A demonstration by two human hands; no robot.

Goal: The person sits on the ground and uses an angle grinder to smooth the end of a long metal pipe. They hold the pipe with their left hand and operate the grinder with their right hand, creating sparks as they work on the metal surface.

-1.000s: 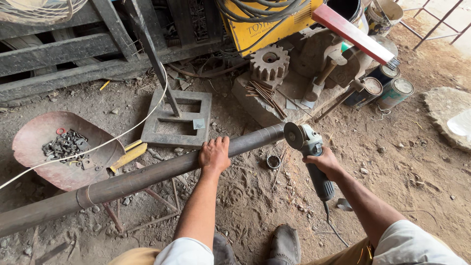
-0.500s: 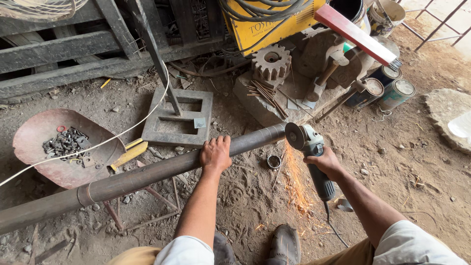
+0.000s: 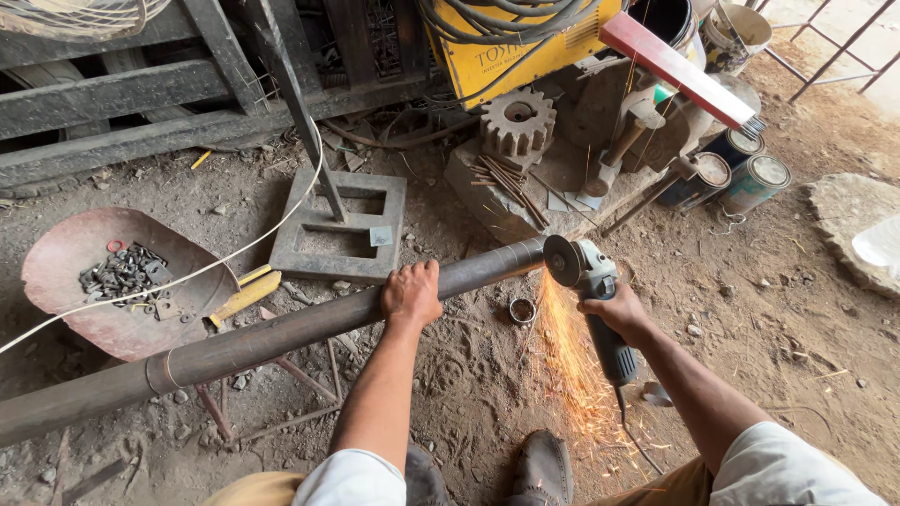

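Note:
A long dark steel pipe [image 3: 253, 342] runs from the lower left up to the middle, resting on a small rod stand [image 3: 281, 394]. My left hand [image 3: 411, 293] presses down on the pipe near its right end. My right hand [image 3: 619, 314] grips the body of a grey angle grinder [image 3: 591, 281]. Its disc [image 3: 562, 260] touches the pipe's end, and orange sparks [image 3: 572, 365] shower down toward my shoes [image 3: 539, 464].
A rusty pan [image 3: 84, 281] with small metal parts lies at left. A square metal base plate [image 3: 342, 225] sits behind the pipe. A gear [image 3: 516, 122], hammers, paint cans [image 3: 741, 173], a yellow welding machine [image 3: 516, 47] and a small ring [image 3: 521, 309] crowd the dirt floor.
The grinder disc met the pipe end and sparks began, growing into a denser shower now. My left hand stays on the pipe.

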